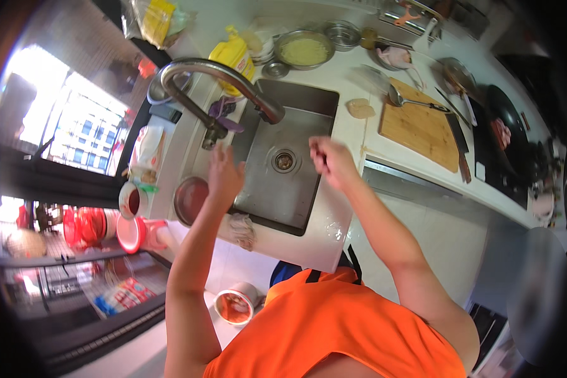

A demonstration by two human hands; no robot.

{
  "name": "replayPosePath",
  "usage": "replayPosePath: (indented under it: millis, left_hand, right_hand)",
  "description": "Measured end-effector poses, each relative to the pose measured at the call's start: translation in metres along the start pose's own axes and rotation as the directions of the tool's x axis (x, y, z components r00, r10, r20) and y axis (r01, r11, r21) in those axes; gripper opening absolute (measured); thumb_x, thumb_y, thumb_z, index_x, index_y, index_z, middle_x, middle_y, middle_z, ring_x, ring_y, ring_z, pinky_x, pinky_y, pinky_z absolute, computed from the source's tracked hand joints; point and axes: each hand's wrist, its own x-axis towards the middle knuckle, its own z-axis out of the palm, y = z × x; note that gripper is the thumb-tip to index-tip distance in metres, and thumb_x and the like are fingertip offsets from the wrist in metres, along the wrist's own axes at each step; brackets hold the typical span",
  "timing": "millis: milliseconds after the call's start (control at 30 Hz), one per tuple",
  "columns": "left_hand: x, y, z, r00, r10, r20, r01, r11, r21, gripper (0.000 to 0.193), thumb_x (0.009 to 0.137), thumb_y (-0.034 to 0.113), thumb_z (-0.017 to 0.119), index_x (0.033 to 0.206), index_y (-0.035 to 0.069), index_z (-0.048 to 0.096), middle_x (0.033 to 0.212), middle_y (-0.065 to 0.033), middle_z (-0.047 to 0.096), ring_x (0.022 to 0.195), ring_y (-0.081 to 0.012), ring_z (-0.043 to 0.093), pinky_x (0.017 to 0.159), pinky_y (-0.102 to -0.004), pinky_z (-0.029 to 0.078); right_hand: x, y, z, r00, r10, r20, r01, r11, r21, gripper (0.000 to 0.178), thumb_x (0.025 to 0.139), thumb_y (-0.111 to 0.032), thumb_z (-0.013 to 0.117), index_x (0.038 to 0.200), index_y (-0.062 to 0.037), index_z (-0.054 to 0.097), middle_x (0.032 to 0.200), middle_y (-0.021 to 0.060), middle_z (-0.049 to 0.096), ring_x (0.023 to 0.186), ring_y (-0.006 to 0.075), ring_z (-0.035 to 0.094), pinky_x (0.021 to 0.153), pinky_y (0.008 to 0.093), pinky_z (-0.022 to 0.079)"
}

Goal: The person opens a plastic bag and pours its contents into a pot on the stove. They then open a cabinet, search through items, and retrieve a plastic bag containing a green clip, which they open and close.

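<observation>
My left hand (225, 175) is beside the base of the curved metal faucet (213, 133), over the left edge of the sink (321, 120). Its fingers are stretched out, and nothing shows in them. The faucet's spout hangs over the basin, and I make out no water running from it. Above the sink's right edge my right hand (334, 162) is closed, its fingers curled in; no object shows in it. Between the hands lies the round drain (285, 161) at the basin's bottom. A purple cloth-like thing (225, 112) sits behind the faucet base.
Right of the sink, a ladle (403, 99) and a cleaver (458, 135) rest on a wooden cutting board (416, 129). A yellow bottle (233, 57) and a bowl of pale yellow food (304, 50) stand behind. A reddish bowl (190, 200) and crumpled rag (241, 232) lie at left.
</observation>
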Motion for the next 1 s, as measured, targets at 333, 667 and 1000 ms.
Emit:
replayPosePath:
  millis: [333,667,1000]
  left_hand:
    - [0.016,-0.084,0.002,0.977,0.08,0.199,-0.066,0.995,-0.078,0.063,0.081,0.013,0.071,0.133,-0.006,0.041,0.131,-0.027,0.049,0.119,-0.045,0.052,0.097,-0.0481,0.047]
    - [0.017,-0.093,0.011,0.97,0.162,0.179,-0.126,0.972,-0.197,0.065,0.079,0.015,0.072,0.134,-0.005,0.042,0.129,-0.0295,0.052,0.12,-0.0464,0.052,0.101,-0.05,0.045]
    - [-0.046,-0.006,0.018,0.978,0.077,0.194,0.072,0.748,-0.66,0.032,0.089,0.006,0.065,0.121,-0.001,0.061,0.103,-0.0182,0.061,0.091,-0.0277,0.067,0.079,-0.0368,0.053]
  right_hand:
    - [0.027,-0.001,0.08,0.864,-0.491,0.114,0.38,0.486,-0.787,0.037,0.091,-0.018,0.047,0.118,-0.0034,0.067,0.099,0.0208,0.07,0.087,0.0381,0.069,0.08,0.0397,0.055]
    - [0.014,0.132,0.115,0.9,0.437,0.017,-0.36,0.718,0.596,0.014,0.097,-0.013,0.052,0.097,-0.0036,0.062,0.077,0.0061,0.061,0.064,0.0124,0.055,0.051,0.0237,0.042]
    - [0.059,0.145,0.125,0.97,0.242,0.005,-0.176,0.693,0.699,0.011,0.094,-0.014,0.055,0.099,-0.0086,0.063,0.076,0.0044,0.06,0.059,0.0144,0.056,0.052,0.0291,0.047]
